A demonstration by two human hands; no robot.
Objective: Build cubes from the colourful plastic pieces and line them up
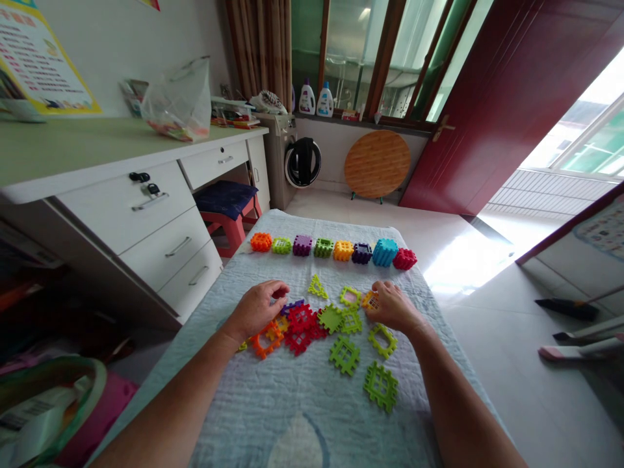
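The left hand (257,311) rests knuckles-up on the pale blue quilted cloth (302,416), fingers curled at the 9 o'clock edge of a pile of flat plastic lattice tiles (331,318). Its fingertips meet the purple lattice tile (292,304); whether they clamp it cannot be told. The right hand (394,309) sits at the pile's 3 o'clock edge, fingers bent over the orange-yellow lattice tile (369,300); closure on it likewise cannot be told. Between the hands lie red lattice tiles (301,325). Toward 5 o'clock spread green lattice tiles (380,385). At 12 o'clock, well apart from both hands, stands a row of eight assembled coloured plastic cubes (343,250).
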